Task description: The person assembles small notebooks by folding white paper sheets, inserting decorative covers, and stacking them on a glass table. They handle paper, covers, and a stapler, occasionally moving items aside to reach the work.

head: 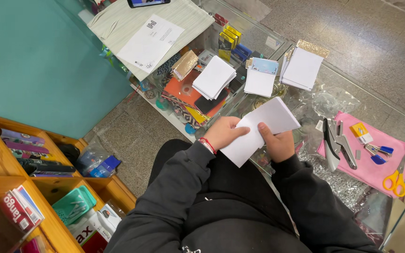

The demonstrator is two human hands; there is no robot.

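Below, perhaps glass table (352, 82) — speckled stone floor (132, 140), teal wall (33, 61).

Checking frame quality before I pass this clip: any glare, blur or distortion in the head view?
Head view: even, soft light with faint shadows; the glass table shows mild reflections but no blown glare; the left hand, right hand and folded white paper are sharp; the wide lens bends lines near the edges.
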